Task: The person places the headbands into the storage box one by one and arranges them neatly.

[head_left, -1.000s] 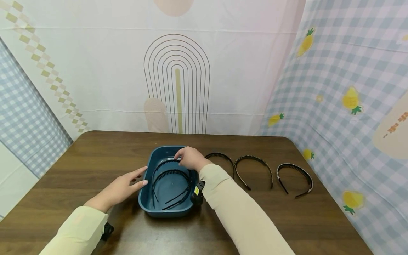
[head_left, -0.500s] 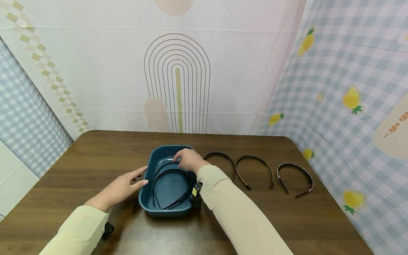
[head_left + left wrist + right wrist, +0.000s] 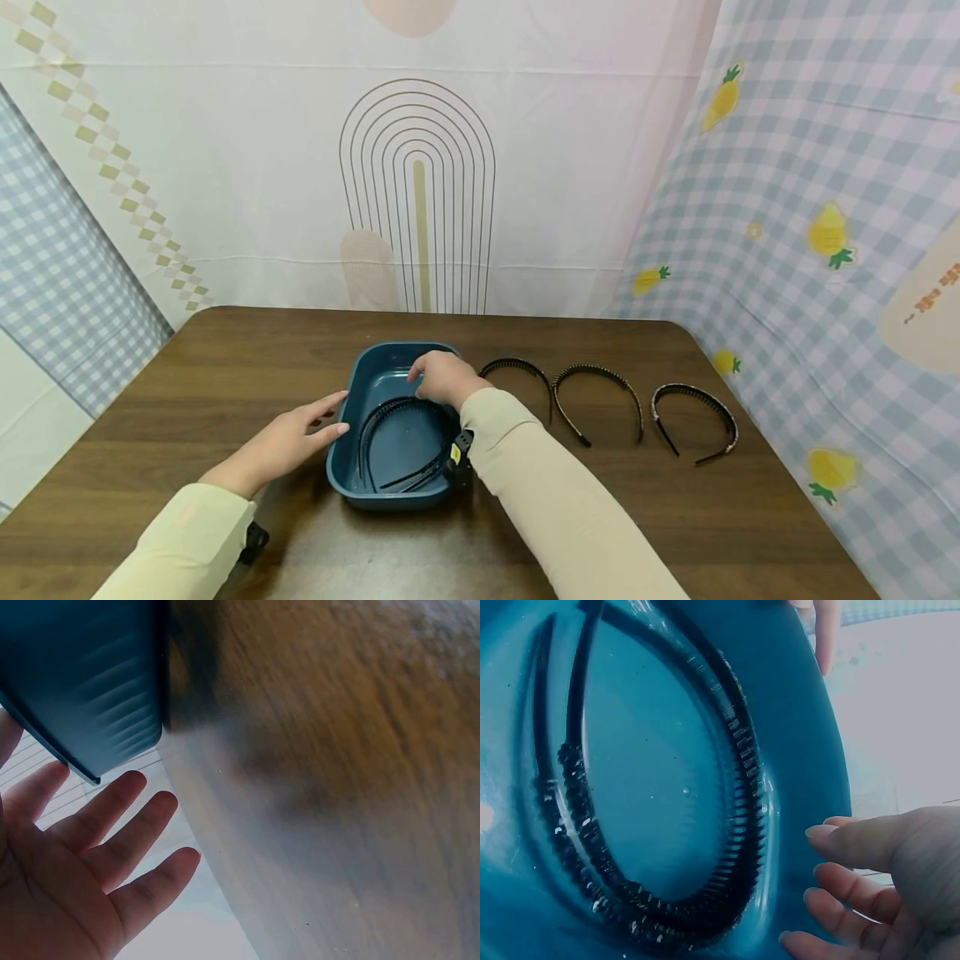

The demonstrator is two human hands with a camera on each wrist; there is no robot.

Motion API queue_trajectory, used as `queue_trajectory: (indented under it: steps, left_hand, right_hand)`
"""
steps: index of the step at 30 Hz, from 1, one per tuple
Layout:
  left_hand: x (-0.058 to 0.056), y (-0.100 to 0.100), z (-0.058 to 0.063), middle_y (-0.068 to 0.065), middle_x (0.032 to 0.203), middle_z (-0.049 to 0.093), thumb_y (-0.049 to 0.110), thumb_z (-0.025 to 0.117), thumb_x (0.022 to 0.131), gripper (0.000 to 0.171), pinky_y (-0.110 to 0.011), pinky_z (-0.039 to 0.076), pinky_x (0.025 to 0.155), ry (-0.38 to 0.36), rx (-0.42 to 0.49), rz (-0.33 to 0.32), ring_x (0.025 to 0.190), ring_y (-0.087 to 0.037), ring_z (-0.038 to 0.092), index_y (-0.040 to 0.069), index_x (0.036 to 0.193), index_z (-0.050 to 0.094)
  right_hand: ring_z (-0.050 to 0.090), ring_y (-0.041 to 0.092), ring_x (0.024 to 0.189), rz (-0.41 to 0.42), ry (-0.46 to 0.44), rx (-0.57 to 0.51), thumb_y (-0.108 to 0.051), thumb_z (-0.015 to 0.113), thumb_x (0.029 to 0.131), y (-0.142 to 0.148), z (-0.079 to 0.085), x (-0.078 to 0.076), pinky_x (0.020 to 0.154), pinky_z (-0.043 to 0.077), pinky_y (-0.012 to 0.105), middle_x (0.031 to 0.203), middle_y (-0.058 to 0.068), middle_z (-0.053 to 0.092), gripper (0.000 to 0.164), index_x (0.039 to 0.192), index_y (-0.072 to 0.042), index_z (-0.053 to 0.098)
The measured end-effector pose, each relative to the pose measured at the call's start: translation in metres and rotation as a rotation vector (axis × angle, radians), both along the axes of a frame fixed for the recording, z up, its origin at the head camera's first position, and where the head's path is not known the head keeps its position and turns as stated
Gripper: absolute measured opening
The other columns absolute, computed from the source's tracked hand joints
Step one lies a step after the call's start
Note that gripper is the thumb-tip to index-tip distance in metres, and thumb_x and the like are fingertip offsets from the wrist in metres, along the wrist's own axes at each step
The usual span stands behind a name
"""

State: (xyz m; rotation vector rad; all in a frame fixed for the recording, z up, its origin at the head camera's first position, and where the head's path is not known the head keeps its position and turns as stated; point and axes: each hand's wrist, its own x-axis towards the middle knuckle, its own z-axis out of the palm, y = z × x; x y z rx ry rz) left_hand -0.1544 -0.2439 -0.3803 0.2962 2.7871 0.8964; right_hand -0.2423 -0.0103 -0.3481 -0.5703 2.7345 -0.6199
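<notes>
Headbands (image 3: 705, 915), two at least, lie together in the blue basin (image 3: 401, 502); their arcs overlap, so I can't swear to the count. Right hand (image 3: 441, 380) hangs over the basin's far right part, thumb and fingers parted, nothing in its grasp in the right wrist view. Left hand (image 3: 273, 450) is at the opposite wall, fingers spread, fingertips at the rim, holding nothing; whether it presses, I can't tell from my end. Progress, as I judge it: partway. Those in the basin look let go; three more are out on the table (image 3: 390, 558) to the right: near band (image 3: 517, 363), partly behind the arm, middle band (image 3: 600, 370) just beside it, and far band (image 3: 701, 394) set apart near the table's right edge. Materials: the bands are dark, glossy and springy-looking, open horseshoes with comb-like teeth inside; in the basin I note knobbly, glinting beadwork along the outer curve. Basin reads as smooth plastic, round-cornered, with a thin lip. Table is brown wood grain with a dull sheen. Beyond it, white cloth (image 3: 562, 167) printed with fine nested arches, and at right gingham cloth (image 3: 780, 325), softly rumpled, with yellow fruit.
</notes>
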Motion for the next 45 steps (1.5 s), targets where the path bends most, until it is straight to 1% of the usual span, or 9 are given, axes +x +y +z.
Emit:
queue_trajectory:
  steps: [4, 8, 12, 16, 20, 28, 31, 37, 45]
  left_hand:
    - [-0.001, 0.000, 0.000, -0.028, 0.141, 0.046, 0.047, 0.053, 0.097, 0.070, -0.064, 0.037, 0.099, 0.001, 0.002, 0.002, 0.126, -0.046, 0.046, 0.009, 0.151, 0.032]
    - [-0.002, 0.001, 0.000, -0.028, 0.141, 0.046, 0.047, 0.053, 0.097, 0.070, -0.065, 0.037, 0.099, 0.000, 0.000, 0.003, 0.126, -0.046, 0.046, 0.010, 0.152, 0.032]
    - [-0.003, 0.001, 0.000, -0.028, 0.140, 0.046, 0.047, 0.053, 0.097, 0.070, -0.064, 0.038, 0.098, 0.001, -0.005, 0.002, 0.125, -0.046, 0.047, 0.010, 0.151, 0.032]
    - [-0.003, 0.001, 0.000, -0.027, 0.140, 0.046, 0.047, 0.054, 0.096, 0.070, -0.064, 0.038, 0.098, 0.001, 0.000, 0.001, 0.125, -0.046, 0.047, 0.010, 0.151, 0.032]
    - [-0.002, 0.001, 0.000, -0.026, 0.138, 0.048, 0.046, 0.054, 0.097, 0.069, -0.062, 0.040, 0.097, 0.011, 0.007, -0.009, 0.124, -0.044, 0.049, 0.009, 0.151, 0.032]
    - [-0.003, 0.000, -0.002, -0.026, 0.137, 0.050, 0.047, 0.053, 0.097, 0.070, -0.061, 0.041, 0.096, 0.010, 0.000, -0.010, 0.123, -0.043, 0.050, 0.008, 0.151, 0.031]
    - [-0.004, 0.000, -0.002, -0.026, 0.137, 0.050, 0.047, 0.053, 0.097, 0.071, -0.061, 0.042, 0.095, -0.002, -0.001, -0.007, 0.122, -0.043, 0.050, 0.008, 0.151, 0.031]
    - [-0.003, -0.001, -0.003, -0.026, 0.137, 0.049, 0.049, 0.052, 0.097, 0.072, -0.061, 0.041, 0.097, -0.010, 0.006, 0.002, 0.124, -0.043, 0.049, 0.009, 0.152, 0.030]
    - [-0.002, 0.000, -0.003, -0.026, 0.137, 0.050, 0.050, 0.052, 0.096, 0.072, -0.062, 0.041, 0.096, -0.005, 0.007, 0.000, 0.123, -0.043, 0.049, 0.008, 0.152, 0.030]
  right_hand:
    - [0.054, 0.022, 0.122, 0.002, 0.009, -0.007, -0.009, 0.066, 0.091, 0.002, 0.001, -0.001, 0.089, 0.052, 0.036, 0.133, 0.004, 0.060, 0.027, 0.117, -0.013, 0.070]
    - [0.058, 0.022, 0.114, 0.009, 0.001, -0.060, -0.009, 0.066, 0.091, 0.006, 0.002, -0.003, 0.087, 0.052, 0.035, 0.128, 0.005, 0.062, 0.027, 0.117, -0.011, 0.070]
    - [0.061, 0.021, 0.097, -0.002, -0.032, -0.166, -0.006, 0.066, 0.090, 0.012, 0.000, -0.005, 0.076, 0.052, 0.033, 0.116, 0.009, 0.066, 0.026, 0.116, -0.008, 0.070]
    - [0.061, 0.020, 0.088, -0.024, -0.069, -0.276, -0.006, 0.066, 0.091, 0.018, -0.001, -0.008, 0.065, 0.051, 0.029, 0.112, 0.011, 0.065, 0.026, 0.116, -0.007, 0.069]
    - [0.059, 0.020, 0.091, -0.039, -0.122, -0.376, -0.008, 0.066, 0.092, 0.025, -0.002, -0.009, 0.064, 0.053, 0.030, 0.111, 0.011, 0.063, 0.028, 0.120, -0.007, 0.068]
    - [0.059, 0.021, 0.098, -0.098, -0.252, -0.587, -0.010, 0.067, 0.091, 0.037, -0.003, -0.007, 0.074, 0.057, 0.037, 0.110, 0.009, 0.060, 0.034, 0.125, -0.005, 0.064]
    - [0.060, 0.021, 0.100, -0.113, -0.268, -0.623, -0.011, 0.067, 0.091, 0.041, -0.004, -0.006, 0.075, 0.057, 0.037, 0.111, 0.008, 0.059, 0.035, 0.126, -0.006, 0.063]
    - [0.059, 0.021, 0.101, -0.141, -0.257, -0.664, -0.012, 0.067, 0.092, 0.053, -0.002, -0.004, 0.074, 0.057, 0.036, 0.112, 0.008, 0.060, 0.036, 0.127, -0.006, 0.062]
    - [0.059, 0.030, 0.106, -0.166, -0.230, -0.683, -0.011, 0.065, 0.092, 0.077, -0.004, -0.003, 0.079, 0.057, 0.045, 0.111, 0.010, 0.061, 0.036, 0.127, -0.004, 0.061]
